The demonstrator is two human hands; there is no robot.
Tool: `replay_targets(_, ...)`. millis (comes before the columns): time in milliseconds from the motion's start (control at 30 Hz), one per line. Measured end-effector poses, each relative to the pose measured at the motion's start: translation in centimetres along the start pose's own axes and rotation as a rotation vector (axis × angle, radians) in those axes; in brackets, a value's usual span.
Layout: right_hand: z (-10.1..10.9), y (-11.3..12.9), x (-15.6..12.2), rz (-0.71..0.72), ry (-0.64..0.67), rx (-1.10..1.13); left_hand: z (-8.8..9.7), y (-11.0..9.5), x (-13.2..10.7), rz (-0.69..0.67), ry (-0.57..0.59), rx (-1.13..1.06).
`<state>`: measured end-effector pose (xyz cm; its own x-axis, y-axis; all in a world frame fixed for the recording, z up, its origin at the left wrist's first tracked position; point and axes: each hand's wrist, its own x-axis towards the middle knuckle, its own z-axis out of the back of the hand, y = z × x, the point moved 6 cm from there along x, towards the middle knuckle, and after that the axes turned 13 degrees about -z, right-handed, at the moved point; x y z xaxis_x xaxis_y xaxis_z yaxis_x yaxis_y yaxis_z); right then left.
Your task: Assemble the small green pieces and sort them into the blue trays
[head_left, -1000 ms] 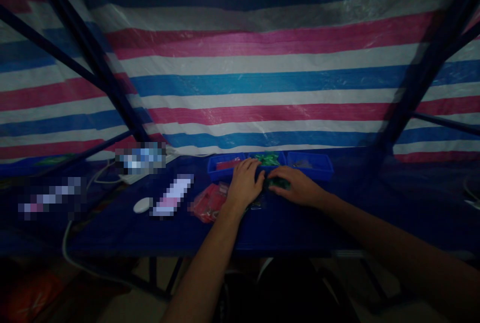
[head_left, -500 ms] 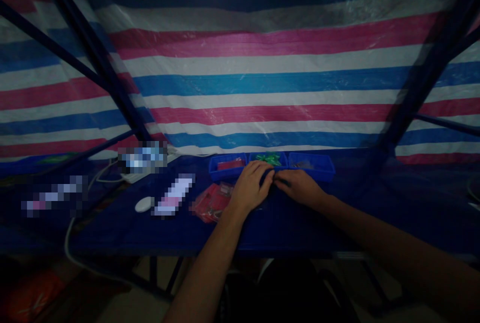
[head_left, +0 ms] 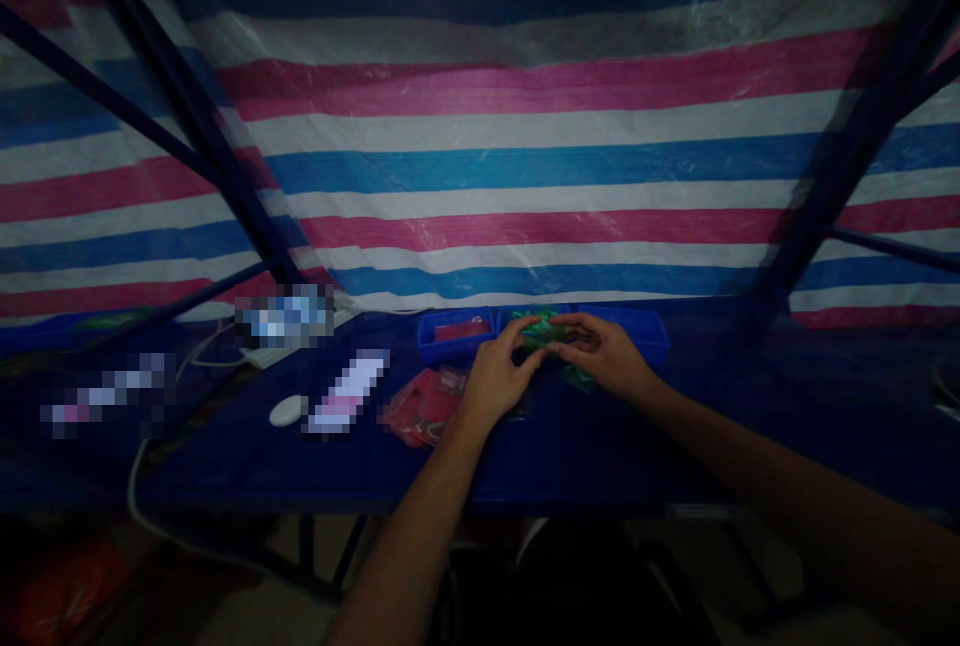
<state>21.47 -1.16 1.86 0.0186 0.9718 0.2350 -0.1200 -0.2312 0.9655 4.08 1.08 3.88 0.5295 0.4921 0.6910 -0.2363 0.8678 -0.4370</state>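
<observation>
Right at the near wall of the middle blue bin [head_left: 503, 320], we see a shiny green piece [head_left: 544, 331] caught between our two hands. It lies at the fingertips of both: just right of the left hand [head_left: 501, 368] and just left of the right hand [head_left: 604, 356], so neither is clearly nearer. Each hand curves into a loose C on its own side of the middle bin, thumb and forefinger facing the piece; whether either one actually pinches it, we can't make out. Its long axis won't read either, since it looks crumpled and merges with the green pieces inside the middle bin behind it.

Another green scrap [head_left: 578, 380] shows under the right hand, nearer to us than the middle bin; we can't say if it joins the upper piece, hangs down or rests on the tabletop [head_left: 637, 456]. The right hand hides part of the right-hand bin [head_left: 646, 328], which adjoins the middle bin, and whatever it might contain. Left of the middle bin and closer to us, the left hand and forearm cover the edge of the pinkish-red packets [head_left: 420, 408]. Dim light blurs the finer detail throughout.
</observation>
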Motion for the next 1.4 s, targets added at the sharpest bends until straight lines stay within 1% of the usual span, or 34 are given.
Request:
replay_targets(100,0.1,-0.4,0.2,-0.045,0.038,0.035,0.1,-0.2,0.1,0.020,0.002,-0.038)
replay_targets(200,0.5,-0.7,0.4,-0.069,0.012,0.047,0.2,-0.3,0.0,0.007,-0.021,-0.016)
replay_targets(300,1.3,-0.7,0.5,-0.058,-0.092,0.049,0.1,-0.2,-0.1,-0.011,-0.026,0.109)
replay_targets(367,1.8,-0.5,0.3,-0.026,-0.168,0.029,-0.1,-0.2,-0.3,-0.013,0.009,0.183)
replay_targets(400,1.9,-0.3,0.2,-0.008,-0.189,0.010,-0.2,-0.3,-0.3,-0.015,0.030,0.185)
replay_targets(467,1.7,0.1,-0.1,0.037,-0.193,-0.048,-0.4,-0.7,-0.2,-0.024,0.054,0.116)
replay_targets(533,1.1,0.7,-0.4,0.099,-0.163,-0.127,-0.3,-1.1,-0.1,-0.029,0.049,0.019)
replay_targets(633,0.3,1.4,-0.8,0.191,-0.119,-0.260,0.1,-1.5,0.1,-0.011,0.017,-0.050)
replay_targets(767,0.1,1.7,-1.0,0.233,-0.116,-0.378,0.4,-1.0,0.2,0.008,-0.034,-0.117)
replay_targets(867,0.3,1.7,-1.0,0.210,-0.119,-0.346,0.5,-0.4,0.2,0.019,-0.079,-0.085)
replay_targets(933,0.4,1.5,-0.9,0.161,-0.118,-0.247,0.6,-0.2,0.2,0.021,-0.104,-0.059)
replay_targets(1033,0.4,1.0,-0.7,0.091,-0.096,-0.060,0.7,-0.1,0.2,0.028,-0.132,-0.100)
replay_targets(1167,0.0,-0.1,-0.1,0.007,-0.011,0.048,0.5,-0.1,0.2,0.034,-0.106,-0.107)
replay_targets(1233,0.0,-0.6,0.2,-0.036,-0.003,0.054,0.5,0.1,0.2,0.034,-0.103,-0.063)
replay_targets(1300,0.5,-0.9,0.4,-0.055,-0.067,0.049,0.6,0.1,0.2,0.017,-0.113,0.006)
replay_targets(1400,1.6,-0.7,0.2,-0.058,-0.222,-0.012,1.0,-0.7,0.3,-0.077,-0.148,0.126)
